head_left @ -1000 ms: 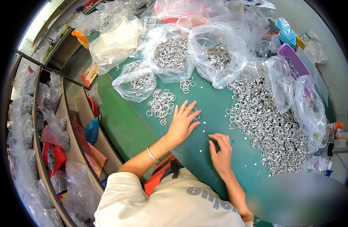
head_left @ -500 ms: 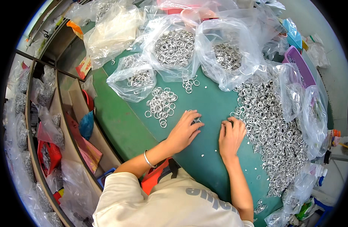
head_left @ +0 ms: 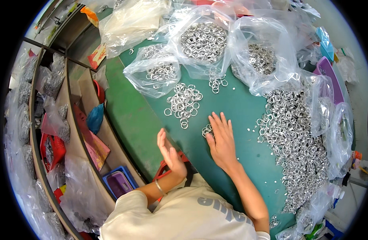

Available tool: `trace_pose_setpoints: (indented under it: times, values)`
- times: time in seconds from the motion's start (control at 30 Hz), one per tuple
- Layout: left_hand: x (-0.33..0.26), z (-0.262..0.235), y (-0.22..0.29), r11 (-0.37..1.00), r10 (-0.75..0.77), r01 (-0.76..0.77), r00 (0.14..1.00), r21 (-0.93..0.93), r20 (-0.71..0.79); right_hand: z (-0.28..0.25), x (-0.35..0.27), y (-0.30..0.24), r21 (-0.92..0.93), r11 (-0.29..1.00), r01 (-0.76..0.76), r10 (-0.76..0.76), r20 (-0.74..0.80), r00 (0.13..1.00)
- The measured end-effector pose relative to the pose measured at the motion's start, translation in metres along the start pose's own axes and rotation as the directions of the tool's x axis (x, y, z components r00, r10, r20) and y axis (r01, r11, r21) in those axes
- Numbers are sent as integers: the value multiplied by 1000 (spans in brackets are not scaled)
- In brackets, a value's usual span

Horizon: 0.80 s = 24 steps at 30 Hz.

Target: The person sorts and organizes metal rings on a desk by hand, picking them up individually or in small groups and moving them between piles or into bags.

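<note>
Small cluster of metal rings (head_left: 206, 130), on the dark green table (head_left: 244, 110) in front of the person, partly covered by the right hand (head_left: 224, 148). That hand is palm down, fingers extended, thumb beside the rings; a flat placement like this probably keeps the cluster from scattering. Whether any ring is pinched beneath it cannot be told, the underside being hidden. The left hand (head_left: 174, 159) is raised near the table's front edge, fingers stretched and unclosed, with nothing visible in it (its palm is seen only obliquely).

Beyond the hands, a loose group of rings (head_left: 184, 101) lies thinly spread, so that single rings can be made out. To the right, a large heap of rings (head_left: 300, 156) is too dense to separate by eye. At the far side, a clear plastic bag (head_left: 248, 30) gapes widely, presumably to leave its contents within reach; glare and folds blur their outlines.

Outermost, a purple bin (head_left: 332, 78) is partly screened by plastic. At left, shelves carry a red basket (head_left: 54, 148) and filled bags (head_left: 24, 128), distorted toward the rim.
</note>
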<state>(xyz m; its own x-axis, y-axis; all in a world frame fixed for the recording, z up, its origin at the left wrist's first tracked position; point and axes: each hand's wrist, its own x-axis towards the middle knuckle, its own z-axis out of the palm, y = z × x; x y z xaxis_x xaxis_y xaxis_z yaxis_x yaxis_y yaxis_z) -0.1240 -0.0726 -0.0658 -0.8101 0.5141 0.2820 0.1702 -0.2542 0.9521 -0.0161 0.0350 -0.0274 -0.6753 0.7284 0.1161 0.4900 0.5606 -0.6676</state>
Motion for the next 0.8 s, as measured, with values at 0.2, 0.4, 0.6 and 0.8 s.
trace_pose_setpoints:
  times: [0.2,0.4,0.6,0.8]
  values:
    - [-3,21,-4,969,-174,148,977,-199,-122,25,-13,-23,139,989,44,-47,22,999]
    - [-16,16,5,932,-323,292,938,-213,-128,44,-28,-45,423,893,151,-194,62,979]
    - [-28,17,13,905,-347,293,928,-308,-138,48,-31,-55,694,716,73,-124,24,992]
    - [-26,18,32,956,-288,278,952,-97,-103,51,-40,-54,932,313,-183,108,156,982]
